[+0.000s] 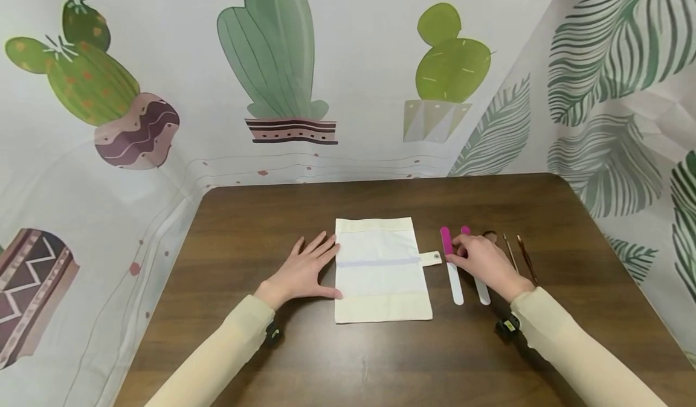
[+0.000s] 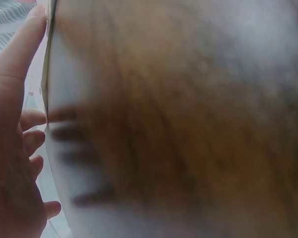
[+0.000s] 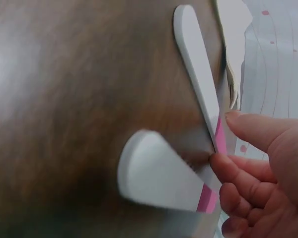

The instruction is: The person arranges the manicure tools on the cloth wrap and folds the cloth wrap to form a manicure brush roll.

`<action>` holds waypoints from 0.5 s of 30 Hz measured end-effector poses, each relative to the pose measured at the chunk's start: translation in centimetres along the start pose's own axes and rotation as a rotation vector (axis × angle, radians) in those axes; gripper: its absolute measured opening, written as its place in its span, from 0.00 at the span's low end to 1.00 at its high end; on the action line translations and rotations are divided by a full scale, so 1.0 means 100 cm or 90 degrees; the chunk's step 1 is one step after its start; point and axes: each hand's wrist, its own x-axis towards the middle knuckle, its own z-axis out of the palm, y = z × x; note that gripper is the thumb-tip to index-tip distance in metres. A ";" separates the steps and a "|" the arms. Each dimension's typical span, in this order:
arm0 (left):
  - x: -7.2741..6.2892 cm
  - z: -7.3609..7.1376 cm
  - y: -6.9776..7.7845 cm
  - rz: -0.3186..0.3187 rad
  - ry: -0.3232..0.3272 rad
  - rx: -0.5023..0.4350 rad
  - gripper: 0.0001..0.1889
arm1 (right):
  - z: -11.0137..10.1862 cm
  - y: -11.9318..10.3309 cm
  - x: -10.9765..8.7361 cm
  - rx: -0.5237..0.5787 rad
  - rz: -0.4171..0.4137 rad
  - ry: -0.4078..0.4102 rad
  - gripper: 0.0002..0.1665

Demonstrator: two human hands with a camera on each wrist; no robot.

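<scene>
A cream cloth pouch [image 1: 380, 307] lies unfolded on the table, its white inside crossed by a lilac band and its snap tab pointing right. My left hand [image 1: 301, 274] rests spread on the wood, thumb and fingertips at the pouch's left edge. To the right of the tab lies a pink-and-white nail file [image 1: 454, 283]. My right hand [image 1: 486, 265] pinches that file near its middle, with thumb and index finger on either side of it. A second, similar nail file [image 3: 159, 173] is partly hidden under this hand in the head view.
Right of the files lie a dark-tipped brush [image 1: 490, 236], mostly covered by the right hand, a thin stick-like tool [image 1: 510, 251] and a slim brown brush [image 1: 525, 257]. The brown wooden table [image 1: 261, 214] meets a cactus-printed cloth [image 1: 359, 159] behind.
</scene>
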 end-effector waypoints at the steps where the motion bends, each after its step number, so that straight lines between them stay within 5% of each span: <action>1: 0.000 0.000 -0.001 0.000 0.001 0.001 0.61 | 0.000 -0.001 0.001 0.005 0.008 -0.001 0.19; 15: 0.000 -0.002 -0.002 -0.003 -0.013 -0.001 0.61 | -0.001 -0.016 0.010 0.013 0.144 -0.033 0.20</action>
